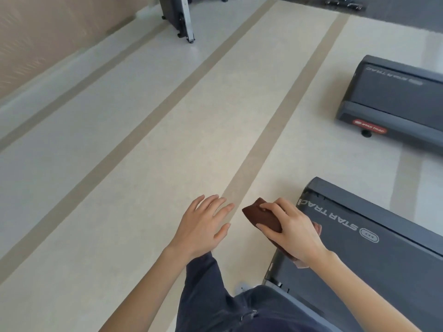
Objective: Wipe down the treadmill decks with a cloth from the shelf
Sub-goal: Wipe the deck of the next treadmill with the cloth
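Note:
My right hand [291, 230] grips a folded brown cloth [260, 215], thumb and fingers curled round it, held in the air just left of the near treadmill deck [374, 238]. That dark grey deck carries white lettering on its belt and fills the lower right. My left hand [203, 225] hovers above the floor with its fingers spread and holds nothing. A second treadmill deck [395, 101] lies farther off at the right edge, with a red label on its end cap.
Pale floor with tan stripes [271, 140] runs away from me. A beige wall [48, 32] stands at the left. A dark folded machine on wheels [179, 17] stands at the top. My dark trousers [227, 303] show at the bottom.

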Demonstrator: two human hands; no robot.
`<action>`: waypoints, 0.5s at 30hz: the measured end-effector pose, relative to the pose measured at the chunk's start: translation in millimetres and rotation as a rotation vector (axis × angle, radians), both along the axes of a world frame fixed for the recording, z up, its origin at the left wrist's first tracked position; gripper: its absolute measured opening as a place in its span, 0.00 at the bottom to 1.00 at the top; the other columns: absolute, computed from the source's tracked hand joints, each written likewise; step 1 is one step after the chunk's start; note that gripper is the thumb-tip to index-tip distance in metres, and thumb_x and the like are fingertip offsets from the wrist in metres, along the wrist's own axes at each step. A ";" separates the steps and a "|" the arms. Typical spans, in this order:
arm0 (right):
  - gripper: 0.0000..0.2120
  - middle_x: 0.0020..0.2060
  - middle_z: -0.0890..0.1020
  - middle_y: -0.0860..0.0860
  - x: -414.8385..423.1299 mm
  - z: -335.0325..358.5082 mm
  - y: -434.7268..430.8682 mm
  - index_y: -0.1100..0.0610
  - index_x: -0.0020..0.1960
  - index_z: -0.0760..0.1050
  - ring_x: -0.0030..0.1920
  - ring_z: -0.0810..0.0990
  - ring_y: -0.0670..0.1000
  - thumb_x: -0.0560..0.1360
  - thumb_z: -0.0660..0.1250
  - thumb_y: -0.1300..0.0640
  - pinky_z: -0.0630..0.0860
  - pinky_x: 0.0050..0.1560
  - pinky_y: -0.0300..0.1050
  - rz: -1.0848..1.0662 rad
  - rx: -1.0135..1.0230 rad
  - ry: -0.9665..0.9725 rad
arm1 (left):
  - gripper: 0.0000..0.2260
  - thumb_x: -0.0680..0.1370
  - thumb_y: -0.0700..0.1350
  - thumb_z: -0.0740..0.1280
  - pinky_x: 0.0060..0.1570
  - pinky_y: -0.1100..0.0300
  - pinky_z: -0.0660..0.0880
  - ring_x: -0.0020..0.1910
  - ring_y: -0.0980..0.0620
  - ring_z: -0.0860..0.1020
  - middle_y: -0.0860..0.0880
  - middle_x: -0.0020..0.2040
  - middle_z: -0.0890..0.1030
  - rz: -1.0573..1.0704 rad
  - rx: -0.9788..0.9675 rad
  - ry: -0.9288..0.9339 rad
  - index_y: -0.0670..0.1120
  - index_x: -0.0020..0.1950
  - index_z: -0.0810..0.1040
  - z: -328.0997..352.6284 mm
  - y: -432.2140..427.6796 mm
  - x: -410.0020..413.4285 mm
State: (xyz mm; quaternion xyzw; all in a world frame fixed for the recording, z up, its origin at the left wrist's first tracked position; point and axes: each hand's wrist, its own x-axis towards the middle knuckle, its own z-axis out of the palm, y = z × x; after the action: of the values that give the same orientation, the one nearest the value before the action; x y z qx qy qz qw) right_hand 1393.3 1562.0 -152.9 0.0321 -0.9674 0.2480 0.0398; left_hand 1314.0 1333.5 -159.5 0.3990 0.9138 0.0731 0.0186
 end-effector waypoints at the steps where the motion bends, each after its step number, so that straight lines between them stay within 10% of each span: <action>1: 0.19 0.46 0.77 0.50 -10.4 -1.2 -2.5 0.56 0.58 0.76 0.42 0.77 0.50 0.71 0.72 0.49 0.77 0.34 0.45 -0.032 -0.001 -0.006 | 0.18 0.77 0.53 0.62 0.65 0.50 0.67 0.65 0.49 0.73 0.50 0.64 0.76 -0.031 0.003 0.000 0.50 0.66 0.74 -1.5 -1.4 -15.9; 15: 0.19 0.47 0.76 0.48 -139.0 12.2 -52.0 0.52 0.60 0.75 0.46 0.75 0.49 0.72 0.69 0.47 0.74 0.40 0.43 -0.563 -0.074 -0.035 | 0.18 0.76 0.50 0.66 0.63 0.49 0.69 0.62 0.47 0.75 0.47 0.61 0.78 -0.416 -0.048 -0.043 0.47 0.65 0.75 11.3 -20.1 -239.3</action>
State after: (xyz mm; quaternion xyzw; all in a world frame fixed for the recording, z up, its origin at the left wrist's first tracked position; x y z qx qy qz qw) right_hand 1254.3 1510.0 -140.7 -0.2437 -0.9291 0.2626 0.0918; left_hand 1074.6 1313.5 -148.2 0.5770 0.8125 0.0544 0.0623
